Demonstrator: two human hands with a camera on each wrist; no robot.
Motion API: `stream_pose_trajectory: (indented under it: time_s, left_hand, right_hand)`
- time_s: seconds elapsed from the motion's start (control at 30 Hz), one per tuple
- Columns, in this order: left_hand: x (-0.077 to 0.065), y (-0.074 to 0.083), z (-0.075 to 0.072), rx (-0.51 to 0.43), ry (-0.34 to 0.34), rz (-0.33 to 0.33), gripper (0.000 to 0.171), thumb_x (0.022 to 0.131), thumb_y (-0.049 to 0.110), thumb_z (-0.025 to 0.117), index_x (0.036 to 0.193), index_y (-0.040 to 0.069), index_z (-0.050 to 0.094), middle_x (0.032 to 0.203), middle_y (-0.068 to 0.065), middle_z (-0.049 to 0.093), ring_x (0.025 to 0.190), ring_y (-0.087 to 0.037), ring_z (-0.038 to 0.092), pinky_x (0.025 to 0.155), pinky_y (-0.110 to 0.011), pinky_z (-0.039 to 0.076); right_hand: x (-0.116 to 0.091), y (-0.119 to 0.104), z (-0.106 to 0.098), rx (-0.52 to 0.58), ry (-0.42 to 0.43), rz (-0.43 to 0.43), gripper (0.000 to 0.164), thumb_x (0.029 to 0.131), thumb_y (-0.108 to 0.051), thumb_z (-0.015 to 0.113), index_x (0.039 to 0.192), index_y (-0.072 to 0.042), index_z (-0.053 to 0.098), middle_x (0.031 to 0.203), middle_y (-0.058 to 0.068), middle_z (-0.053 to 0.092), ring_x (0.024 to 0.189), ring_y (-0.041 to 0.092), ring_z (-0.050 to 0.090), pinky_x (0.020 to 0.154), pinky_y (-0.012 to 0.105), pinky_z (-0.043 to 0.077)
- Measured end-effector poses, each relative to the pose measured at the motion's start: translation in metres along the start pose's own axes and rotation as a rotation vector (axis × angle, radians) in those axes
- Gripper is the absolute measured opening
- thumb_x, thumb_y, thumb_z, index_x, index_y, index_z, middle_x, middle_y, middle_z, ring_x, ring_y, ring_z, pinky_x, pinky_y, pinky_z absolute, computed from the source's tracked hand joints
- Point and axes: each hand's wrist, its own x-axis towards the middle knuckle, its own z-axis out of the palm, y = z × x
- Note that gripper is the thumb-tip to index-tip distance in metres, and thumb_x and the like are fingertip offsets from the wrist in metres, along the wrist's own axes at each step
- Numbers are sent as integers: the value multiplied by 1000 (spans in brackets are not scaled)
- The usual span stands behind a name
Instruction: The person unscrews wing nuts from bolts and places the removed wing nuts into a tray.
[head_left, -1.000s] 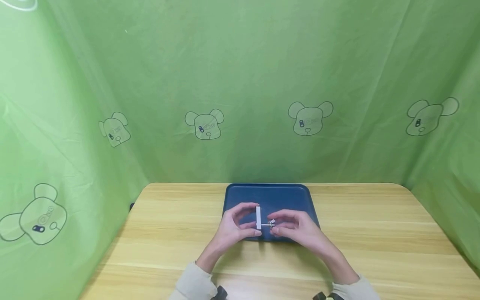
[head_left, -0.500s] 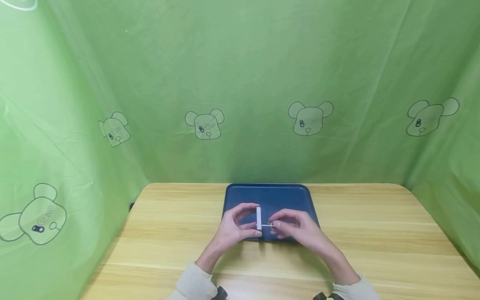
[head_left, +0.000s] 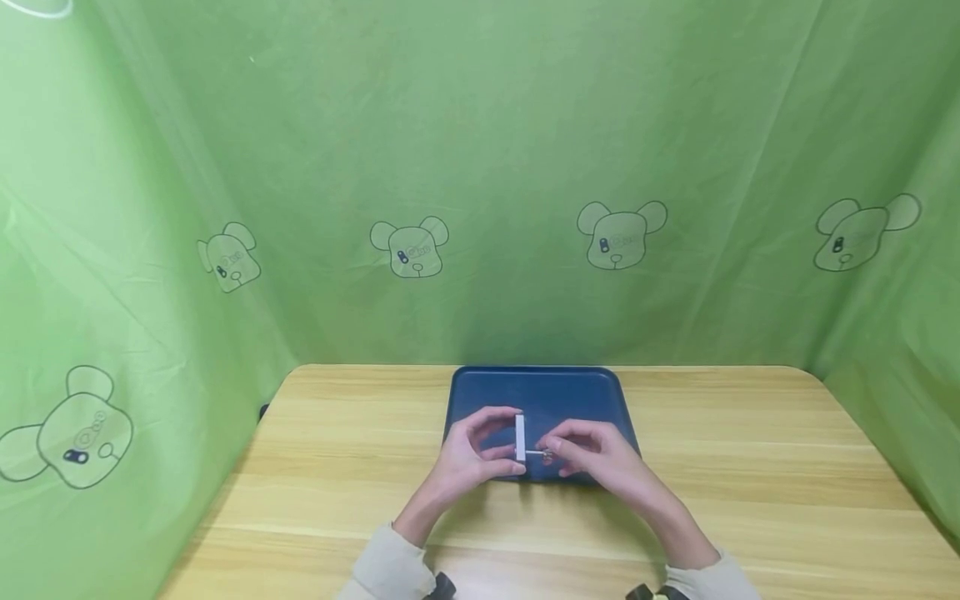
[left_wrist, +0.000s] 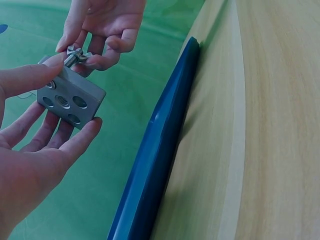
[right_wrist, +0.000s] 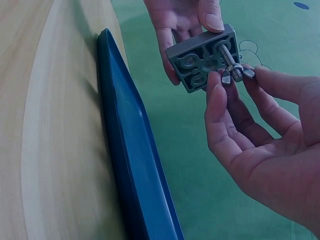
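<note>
My left hand (head_left: 467,454) holds a grey metal block (left_wrist: 70,95) by its edges, thumb on one side and fingertips on the opposite one. Several round holes pierce the block's flat face; its other face, in the right wrist view, has recessed pockets. A threaded bolt (right_wrist: 229,56) passes through a corner hole and sticks out towards my right hand (head_left: 603,454). On the bolt sits a wing nut (right_wrist: 237,73), short of the bolt's tip and apart from the block. The right thumb and fingers pinch the nut's wings.
Below the hands a blue tray (head_left: 536,382) lies on the wooden table (head_left: 360,433), near its far edge. A green curtain (head_left: 510,150) with printed bear heads hangs behind and at both sides.
My right thumb and fingers have shifted around the wing nut, the thumb now covering more of it. The block has drifted very slightly to the right in the left hand.
</note>
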Motion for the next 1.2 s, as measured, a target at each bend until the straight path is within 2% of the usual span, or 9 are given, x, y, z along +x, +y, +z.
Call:
stream_pose_trajectory:
  time_s: [0.2, 0.37, 0.6, 0.67, 0.9, 1.03, 1.2]
  left_hand:
    - [0, 1, 0, 10, 4, -1, 69, 73, -18, 79, 137, -3, 58, 142, -22, 55, 132, -32, 54, 105, -45, 56]
    - [0, 0, 0, 25, 8, 3, 69, 73, -18, 79, 137, -3, 58, 140, -15, 58, 132, -30, 54, 105, -44, 56]
    - [0, 0, 0, 29, 13, 3, 68, 73, -18, 80, 136, -2, 58, 140, -20, 57, 131, -31, 55, 104, -44, 57]
    - [0, 0, 0, 25, 15, -1, 68, 73, -18, 79, 136, -3, 58, 140, -20, 56, 131, -30, 55, 104, -44, 57]
    - [0, 0, 0, 20, 20, -13, 69, 73, -19, 79, 137, -5, 57, 138, -16, 59, 131, -30, 55, 104, -43, 57]
    - [0, -1, 0, 17, 21, -12, 69, 73, -19, 79, 136, -3, 58, 138, -16, 59, 132, -32, 55, 104, -44, 56]
    - [0, -1, 0, 4, 13, 7, 68, 73, -19, 78, 136, -6, 57, 139, -20, 58, 134, -39, 52, 105, -45, 56]
  right_hand:
    - [-1, 1, -2, -28, 6, 3, 22, 102, -18, 64, 111, 0, 71, 107, 24, 72, 98, 29, 73, 79, 41, 67]
    - [-1, 0, -2, -35, 0, -7, 21, 102, -18, 64, 113, 0, 71, 112, 28, 70, 101, 34, 72, 81, 41, 66]
    - [-2, 1, -2, -12, -3, 9, 27, 101, -17, 66, 119, 2, 69, 118, 23, 68, 108, 44, 68, 87, 39, 65]
    - [-2, 2, -2, -3, -5, 13, 29, 100, -17, 67, 121, 4, 67, 120, 24, 68, 109, 44, 68, 88, 39, 65]
    - [-3, 2, -3, -4, 0, 24, 35, 97, -16, 71, 125, 5, 66, 124, 28, 66, 112, 30, 70, 92, 32, 63]
    - [-3, 2, -2, -8, 5, 19, 37, 95, -15, 74, 125, 5, 66, 126, 29, 65, 114, 32, 69, 94, 29, 61]
    - [-3, 0, -1, 5, -4, 24, 40, 94, -12, 75, 127, 7, 64, 126, 30, 64, 108, 30, 71, 92, 29, 62]
